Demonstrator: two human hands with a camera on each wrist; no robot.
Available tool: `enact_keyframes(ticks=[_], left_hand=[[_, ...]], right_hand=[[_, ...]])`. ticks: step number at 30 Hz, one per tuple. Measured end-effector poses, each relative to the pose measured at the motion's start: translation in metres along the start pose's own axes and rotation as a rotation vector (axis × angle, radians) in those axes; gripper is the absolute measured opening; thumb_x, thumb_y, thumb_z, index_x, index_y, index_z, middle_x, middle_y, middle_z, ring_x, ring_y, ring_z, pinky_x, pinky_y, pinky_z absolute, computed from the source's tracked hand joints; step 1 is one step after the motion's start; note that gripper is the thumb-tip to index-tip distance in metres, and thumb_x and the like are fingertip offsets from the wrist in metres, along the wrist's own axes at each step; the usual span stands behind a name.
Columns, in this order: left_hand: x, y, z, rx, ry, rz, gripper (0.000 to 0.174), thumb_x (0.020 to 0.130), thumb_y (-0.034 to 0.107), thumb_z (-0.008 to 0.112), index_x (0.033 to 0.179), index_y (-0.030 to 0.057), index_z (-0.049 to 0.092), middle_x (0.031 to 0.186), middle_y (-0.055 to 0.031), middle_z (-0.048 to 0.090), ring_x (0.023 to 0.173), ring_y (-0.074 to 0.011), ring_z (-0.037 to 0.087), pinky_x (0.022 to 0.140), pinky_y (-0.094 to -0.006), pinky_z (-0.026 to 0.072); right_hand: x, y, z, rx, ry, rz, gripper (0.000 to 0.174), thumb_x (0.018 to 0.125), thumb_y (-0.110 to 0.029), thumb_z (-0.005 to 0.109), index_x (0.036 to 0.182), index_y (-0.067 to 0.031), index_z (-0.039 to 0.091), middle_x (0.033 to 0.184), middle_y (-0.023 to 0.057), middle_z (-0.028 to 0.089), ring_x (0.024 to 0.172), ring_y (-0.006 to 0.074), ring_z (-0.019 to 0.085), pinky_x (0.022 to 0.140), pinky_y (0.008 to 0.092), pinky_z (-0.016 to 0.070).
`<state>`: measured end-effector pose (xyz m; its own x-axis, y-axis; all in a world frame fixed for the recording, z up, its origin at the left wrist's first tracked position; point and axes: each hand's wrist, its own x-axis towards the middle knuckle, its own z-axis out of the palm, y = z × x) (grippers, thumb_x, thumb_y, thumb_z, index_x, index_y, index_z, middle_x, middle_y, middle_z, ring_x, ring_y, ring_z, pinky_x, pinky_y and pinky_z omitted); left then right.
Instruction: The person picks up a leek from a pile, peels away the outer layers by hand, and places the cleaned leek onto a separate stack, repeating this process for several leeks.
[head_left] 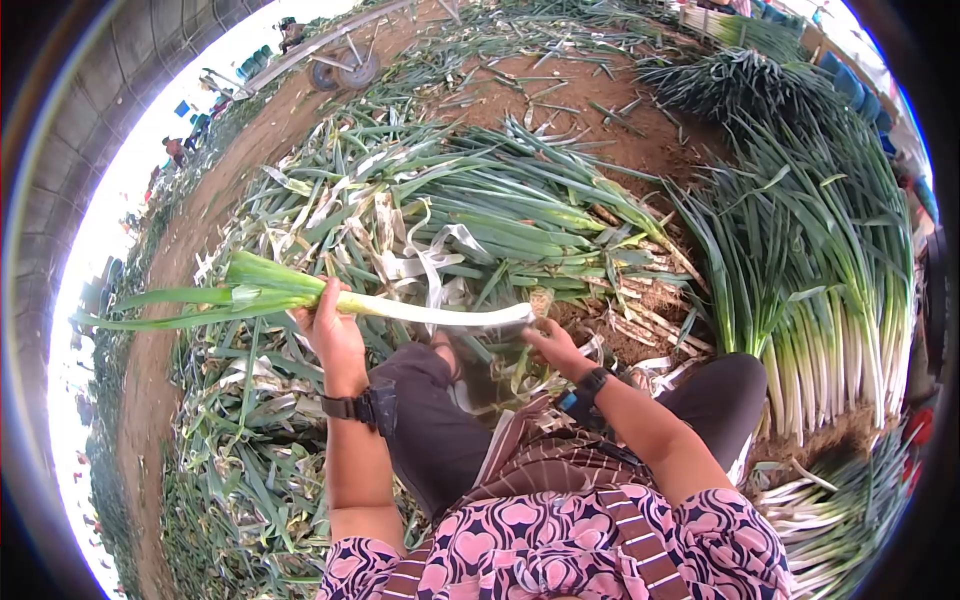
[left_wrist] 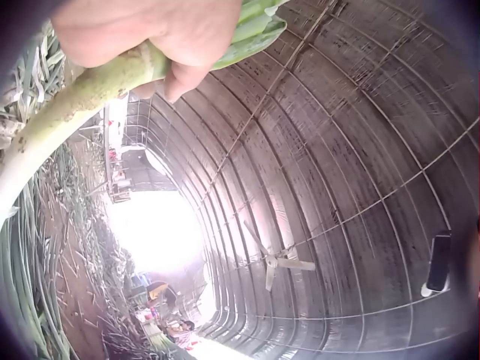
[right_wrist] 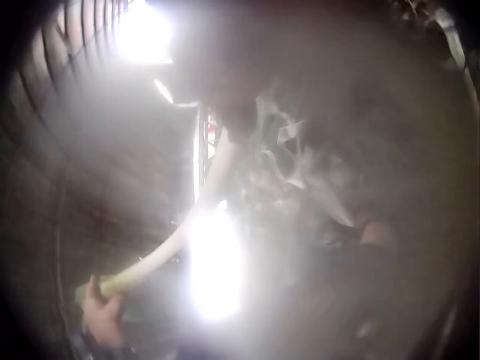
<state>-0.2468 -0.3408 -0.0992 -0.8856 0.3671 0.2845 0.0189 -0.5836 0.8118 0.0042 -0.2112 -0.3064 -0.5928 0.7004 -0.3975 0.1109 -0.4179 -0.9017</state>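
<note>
A long green onion (head_left: 430,312) lies sideways across the head view, its green leaves to the left and its white root end to the right. My left hand (head_left: 328,325) grips it where the white stalk turns green; the left wrist view shows that hand (left_wrist: 150,34) curled round the stalk (left_wrist: 82,101). At the root end is my right hand (head_left: 556,345), fingers curled in a pinch right at the tip. Haze blurs the right wrist view, where the stalk (right_wrist: 161,255) runs up to dark fingers.
Untrimmed green onions (head_left: 530,215) lie in a heap ahead, among stripped leaves (head_left: 250,430). Cleaned ones with white stalks (head_left: 820,370) stand in a thick row at right. A wheeled cart (head_left: 350,65) stands at the far left, beyond the bare soil path (head_left: 190,260).
</note>
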Motion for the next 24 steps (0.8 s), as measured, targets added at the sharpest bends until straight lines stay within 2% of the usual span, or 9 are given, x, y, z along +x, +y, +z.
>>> enact_keyframes(ticks=[4, 5, 7, 8, 9, 12, 16, 20, 24], left_hand=[[-0.007, -0.005, 0.003, -0.019, 0.015, 0.014, 0.034, 0.078, -0.006, 0.062, 0.104, 0.0106, 0.048, 0.091, -0.0039, 0.058, 0.077, -0.0146, 0.057, 0.07, -0.0287, 0.0472], [-0.006, -0.004, 0.003, -0.023, 0.003, 0.014, 0.033, 0.078, -0.006, 0.062, 0.103, 0.0102, 0.049, 0.09, -0.004, 0.058, 0.077, -0.0146, 0.057, 0.07, -0.0287, 0.0471], [-0.004, -0.002, 0.0, -0.029, -0.017, 0.013, 0.03, 0.078, -0.006, 0.061, 0.102, 0.0094, 0.05, 0.09, -0.0042, 0.059, 0.077, -0.0146, 0.057, 0.069, -0.0286, 0.0468], [-0.003, 0.0, -0.002, -0.03, -0.026, 0.017, 0.029, 0.078, -0.006, 0.061, 0.101, 0.009, 0.051, 0.089, -0.0043, 0.059, 0.077, -0.0146, 0.057, 0.069, -0.0286, 0.0466], [-0.001, 0.003, -0.002, -0.059, -0.038, 0.026, 0.028, 0.079, -0.007, 0.06, 0.101, 0.0083, 0.052, 0.089, -0.0044, 0.059, 0.075, -0.0152, 0.056, 0.069, -0.0289, 0.0464], [0.004, 0.008, -0.004, -0.081, -0.087, 0.053, 0.028, 0.079, -0.007, 0.06, 0.102, 0.0078, 0.052, 0.089, -0.0043, 0.059, 0.074, -0.0156, 0.056, 0.069, -0.0298, 0.0464], [0.006, -0.005, -0.006, -0.113, -0.208, 0.006, 0.02, 0.083, 0.002, 0.06, 0.099, 0.0085, 0.049, 0.079, -0.0035, 0.054, 0.069, -0.0146, 0.053, 0.069, -0.0297, 0.0428], [-0.004, -0.025, 0.013, -0.079, -0.166, 0.006, 0.015, 0.085, 0.013, 0.057, 0.096, 0.0077, 0.048, 0.079, -0.0039, 0.052, 0.072, -0.0151, 0.051, 0.072, -0.0297, 0.0407], [-0.018, -0.039, 0.029, -0.153, -0.124, -0.09, 0.019, 0.086, 0.023, 0.052, 0.096, 0.0075, 0.051, 0.083, -0.0049, 0.053, 0.078, -0.016, 0.051, 0.074, -0.0313, 0.041]], right_hand=[[0.025, 0.007, -0.012, -0.389, -0.058, -0.134, 0.032, 0.091, -0.032, 0.051, 0.096, -0.0004, 0.056, 0.08, 0.0125, 0.06, 0.068, 0.021, 0.061, 0.058, 0.033, 0.0469], [0.032, 0.026, -0.02, -0.676, 0.032, -0.542, 0.028, 0.09, -0.028, 0.049, 0.092, -0.0003, 0.057, 0.075, 0.0165, 0.06, 0.068, 0.0308, 0.061, 0.061, 0.0395, 0.0469], [0.023, 0.034, -0.042, -1.126, -0.033, -0.388, 0.022, 0.087, -0.022, 0.05, 0.085, -0.0027, 0.059, 0.083, 0.0151, 0.059, 0.077, 0.0297, 0.06, 0.068, 0.0367, 0.0482], [0.041, 0.074, -0.076, -1.549, -0.229, -0.665, 0.018, 0.082, -0.017, 0.052, 0.078, -0.0038, 0.063, 0.078, 0.013, 0.057, 0.077, 0.0307, 0.059, 0.07, 0.0387, 0.0492], [0.021, 0.063, -0.088, -1.428, -0.234, -0.233, 0.029, 0.087, -0.024, 0.05, 0.094, 0.0025, 0.059, 0.092, 0.0222, 0.063, 0.087, 0.0389, 0.059, 0.075, 0.0453, 0.0474], [-0.001, 0.071, -0.11, -1.43, -0.217, 0.037, 0.037, 0.081, -0.031, 0.057, 0.097, 0.0024, 0.061, 0.095, 0.0238, 0.063, 0.089, 0.0355, 0.062, 0.078, 0.0434, 0.049], [-0.043, -0.042, -0.027, -1.258, -0.185, -0.338, 0.027, 0.08, -0.019, 0.057, 0.102, -0.0036, 0.061, 0.083, 0.0141, 0.066, 0.075, 0.0343, 0.064, 0.065, 0.0426, 0.0518], [-0.049, -0.091, 0.049, -0.759, -0.186, -0.97, 0.033, 0.083, -0.014, 0.055, 0.114, -0.0029, 0.053, 0.103, 0.0171, 0.06, 0.097, 0.0319, 0.057, 0.082, 0.0392, 0.0468], [-0.043, -0.101, 0.103, -0.801, -0.064, -1.134, 0.046, 0.082, -0.012, 0.057, 0.124, 0.0, 0.043, 0.113, 0.019, 0.055, 0.106, 0.0342, 0.051, 0.088, 0.0388, 0.0432]])
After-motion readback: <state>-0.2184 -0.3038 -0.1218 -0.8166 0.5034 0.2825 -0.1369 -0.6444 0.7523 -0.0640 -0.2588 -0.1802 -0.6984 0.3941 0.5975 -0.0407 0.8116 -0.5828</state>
